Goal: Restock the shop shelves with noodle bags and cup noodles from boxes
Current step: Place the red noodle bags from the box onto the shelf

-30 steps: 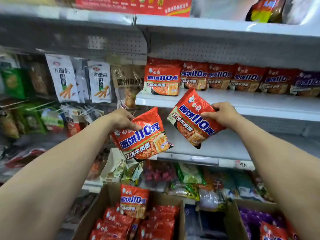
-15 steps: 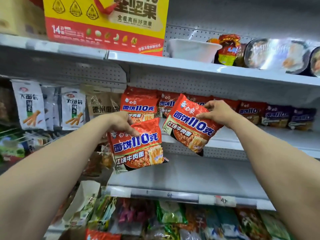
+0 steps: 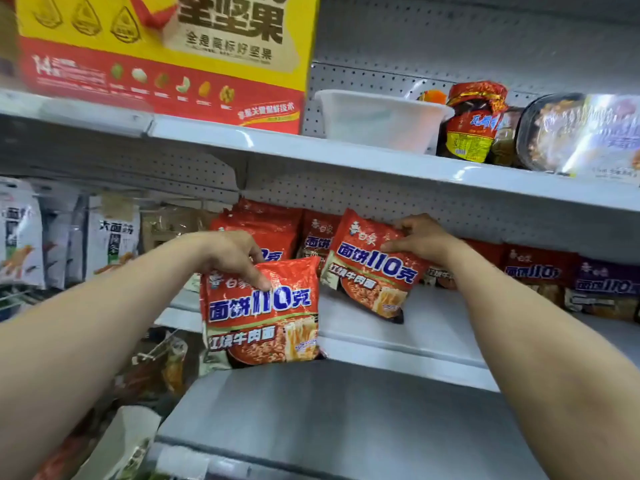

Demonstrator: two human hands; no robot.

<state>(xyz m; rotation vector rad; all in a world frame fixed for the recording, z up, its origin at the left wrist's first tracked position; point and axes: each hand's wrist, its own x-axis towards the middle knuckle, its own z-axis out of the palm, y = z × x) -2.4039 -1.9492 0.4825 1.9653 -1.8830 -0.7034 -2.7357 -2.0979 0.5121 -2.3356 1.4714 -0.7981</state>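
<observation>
Now the lower noodle bag (image 3: 263,313) is pinched by the left hand (image 3: 235,254), likely waiting. The upper noodle bag (image 3: 370,268) is gripped by the right hand (image 3: 420,242) and leaned onto the shelf (image 3: 433,330).

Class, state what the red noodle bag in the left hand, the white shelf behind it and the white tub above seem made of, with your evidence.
Red noodle bag in the left hand: glossy plastic film, crinkled with glints. White shelf: probably painted metal, smooth with soft sheen. White rectangular tub: likely translucent plastic, milky and matt.
</observation>
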